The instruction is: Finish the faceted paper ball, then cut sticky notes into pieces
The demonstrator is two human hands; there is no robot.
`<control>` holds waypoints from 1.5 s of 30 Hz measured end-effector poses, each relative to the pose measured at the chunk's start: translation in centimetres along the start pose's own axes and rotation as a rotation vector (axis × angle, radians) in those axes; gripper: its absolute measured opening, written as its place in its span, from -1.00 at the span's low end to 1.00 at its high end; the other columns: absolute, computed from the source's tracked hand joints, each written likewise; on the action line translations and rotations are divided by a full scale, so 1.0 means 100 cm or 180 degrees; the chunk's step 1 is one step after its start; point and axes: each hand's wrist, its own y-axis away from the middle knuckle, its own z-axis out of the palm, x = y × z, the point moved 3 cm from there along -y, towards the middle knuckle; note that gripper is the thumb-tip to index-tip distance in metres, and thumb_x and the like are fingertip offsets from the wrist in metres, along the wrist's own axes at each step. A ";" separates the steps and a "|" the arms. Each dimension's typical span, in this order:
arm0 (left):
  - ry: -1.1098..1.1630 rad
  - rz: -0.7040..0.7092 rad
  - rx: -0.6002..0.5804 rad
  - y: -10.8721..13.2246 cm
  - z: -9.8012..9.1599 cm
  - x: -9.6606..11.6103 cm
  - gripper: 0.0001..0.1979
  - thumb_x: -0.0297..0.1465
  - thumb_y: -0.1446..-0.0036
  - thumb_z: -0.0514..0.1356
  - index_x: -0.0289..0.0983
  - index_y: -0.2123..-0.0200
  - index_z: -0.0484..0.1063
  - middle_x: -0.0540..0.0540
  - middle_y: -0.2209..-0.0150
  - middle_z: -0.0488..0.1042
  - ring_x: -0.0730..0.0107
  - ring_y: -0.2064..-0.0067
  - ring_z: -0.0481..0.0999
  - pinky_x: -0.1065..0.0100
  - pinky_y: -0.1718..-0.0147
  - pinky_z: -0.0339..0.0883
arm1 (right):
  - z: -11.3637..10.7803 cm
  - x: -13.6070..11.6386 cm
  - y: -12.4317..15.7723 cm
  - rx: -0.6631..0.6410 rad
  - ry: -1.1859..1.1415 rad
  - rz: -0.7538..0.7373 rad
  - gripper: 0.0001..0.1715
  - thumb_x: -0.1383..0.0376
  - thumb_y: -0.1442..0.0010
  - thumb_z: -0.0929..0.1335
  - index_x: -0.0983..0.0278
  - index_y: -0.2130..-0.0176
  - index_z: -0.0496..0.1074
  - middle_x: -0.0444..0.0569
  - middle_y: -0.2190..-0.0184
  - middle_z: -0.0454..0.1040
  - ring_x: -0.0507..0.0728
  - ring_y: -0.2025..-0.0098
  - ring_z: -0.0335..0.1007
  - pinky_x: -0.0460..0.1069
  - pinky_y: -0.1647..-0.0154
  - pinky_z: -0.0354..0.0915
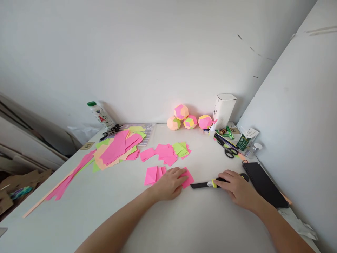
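Observation:
My left hand rests over a pink paper square on the table, with bent fingers holding it down. Just left of that hand, several folded pink paper pieces overlap. My right hand is closed round the black and yellow handle of a utility knife. Its dark blade is slid out and points left, the tip close to the pink square's lower right edge. Behind my hands lie loose pink squares and green squares.
Coloured paper sheets and long strips cover the left side. Paper balls stand against the wall beside a white container. Scissors, a black phone and a small jar lie along the right. A bottle stands back left.

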 end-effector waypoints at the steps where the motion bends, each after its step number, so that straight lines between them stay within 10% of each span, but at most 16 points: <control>1: 0.0003 0.0020 -0.0013 0.000 0.000 0.000 -0.59 -0.55 -0.05 0.04 -0.26 -0.01 0.34 -0.25 -0.12 0.33 0.10 0.07 0.36 0.09 0.07 0.32 | 0.000 0.000 0.000 0.0001 0.0016 -0.0003 -0.36 0.63 -0.04 0.18 0.21 0.02 0.48 0.07 0.17 0.47 0.20 0.11 0.35 0.11 0.14 0.36; 45: 0.0253 0.0159 0.0087 -0.001 -0.002 0.000 -0.70 -0.41 -0.23 0.05 -0.32 -0.02 0.30 -0.31 -0.06 0.36 0.03 -0.15 0.33 0.05 -0.08 0.32 | 0.003 -0.004 0.000 -0.0092 0.0020 -0.0014 -0.36 0.64 -0.03 0.17 0.24 0.01 0.47 0.10 0.14 0.46 0.23 0.07 0.34 0.14 0.11 0.36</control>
